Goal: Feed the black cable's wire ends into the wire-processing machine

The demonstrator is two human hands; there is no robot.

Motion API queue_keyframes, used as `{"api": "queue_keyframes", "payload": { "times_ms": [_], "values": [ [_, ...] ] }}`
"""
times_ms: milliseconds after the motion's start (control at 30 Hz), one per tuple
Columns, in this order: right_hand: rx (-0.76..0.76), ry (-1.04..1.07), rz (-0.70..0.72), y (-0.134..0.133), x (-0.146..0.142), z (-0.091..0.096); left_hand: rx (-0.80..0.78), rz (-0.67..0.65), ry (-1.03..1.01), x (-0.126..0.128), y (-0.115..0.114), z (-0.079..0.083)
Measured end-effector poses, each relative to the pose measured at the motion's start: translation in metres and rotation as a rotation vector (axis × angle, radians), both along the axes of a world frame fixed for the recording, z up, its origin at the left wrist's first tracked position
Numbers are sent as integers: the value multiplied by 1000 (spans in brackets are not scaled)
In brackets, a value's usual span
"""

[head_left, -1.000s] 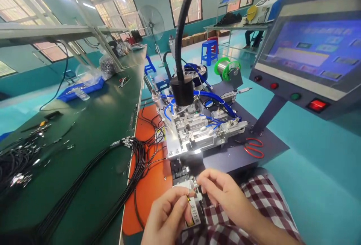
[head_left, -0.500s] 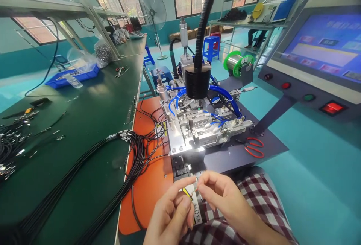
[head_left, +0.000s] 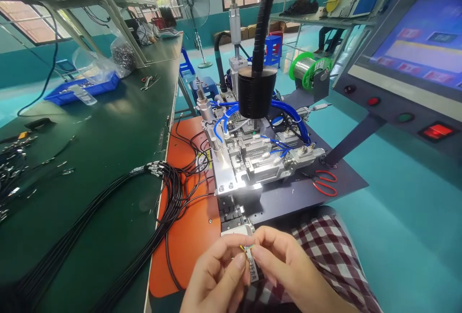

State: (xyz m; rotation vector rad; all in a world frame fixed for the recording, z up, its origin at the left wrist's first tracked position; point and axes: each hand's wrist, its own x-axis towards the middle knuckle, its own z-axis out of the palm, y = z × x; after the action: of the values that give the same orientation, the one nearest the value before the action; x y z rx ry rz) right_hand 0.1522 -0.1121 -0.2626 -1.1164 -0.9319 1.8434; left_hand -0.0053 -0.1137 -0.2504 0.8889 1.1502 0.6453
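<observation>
Just in front of my lap, my left hand (head_left: 220, 272) and my right hand (head_left: 285, 260) meet almost fingertip to fingertip. Thin coloured wires (head_left: 248, 246) show in the small gap between them. Thumb and forefinger of the right hand pinch these wires. The left fingers are curled, with the thumb pressed in near the other side of the wires; most of what lies inside that hand is hidden. Beyond the hands stands a metal soldering machine (head_left: 260, 159) with blue air tubes, and a black suction hose nozzle (head_left: 257, 92) hangs over it.
A bundle of black cables (head_left: 173, 197) drapes across the green table (head_left: 108, 144) and orange board (head_left: 191, 250). Red-handled pliers (head_left: 325, 183) lie on the machine's dark base. At right is a control screen (head_left: 426, 48); behind is a green solder spool (head_left: 310, 70).
My right fingertips have come in against the left ones, and my left forefinger has bent down toward the wires. The view has shifted slightly.
</observation>
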Motion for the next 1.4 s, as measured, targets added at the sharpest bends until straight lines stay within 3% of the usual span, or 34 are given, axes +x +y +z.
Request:
{"api": "queue_keyframes", "payload": {
  "times_ms": [133, 233, 367, 467, 600, 767, 1033, 1400],
  "values": [
    [50, -51, 1, -2, 0, -2, 12, 81, 30, 5, -2, 2],
    [119, -221, -20, -4, -1, 1, 12, 198, 78, 13, -4, 8],
    [280, -401, -63, -7, -3, 5, 153, 296, 134, 17, -6, 9],
    [174, -325, -56, -9, -4, 6, 151, 259, 119, 14, -4, 3],
    [-14, -137, -14, -5, -4, 2, -83, 187, -10, 12, 3, -2],
    [78, -219, 6, 2, 6, -4, -145, 165, -138, 13, 10, 6],
    [213, -334, -39, 8, 9, 8, -122, 159, -148, 14, 4, 6],
    [80, -354, 3, 4, -1, 6, -87, 132, -136, 16, 0, 4]
  ]
}}
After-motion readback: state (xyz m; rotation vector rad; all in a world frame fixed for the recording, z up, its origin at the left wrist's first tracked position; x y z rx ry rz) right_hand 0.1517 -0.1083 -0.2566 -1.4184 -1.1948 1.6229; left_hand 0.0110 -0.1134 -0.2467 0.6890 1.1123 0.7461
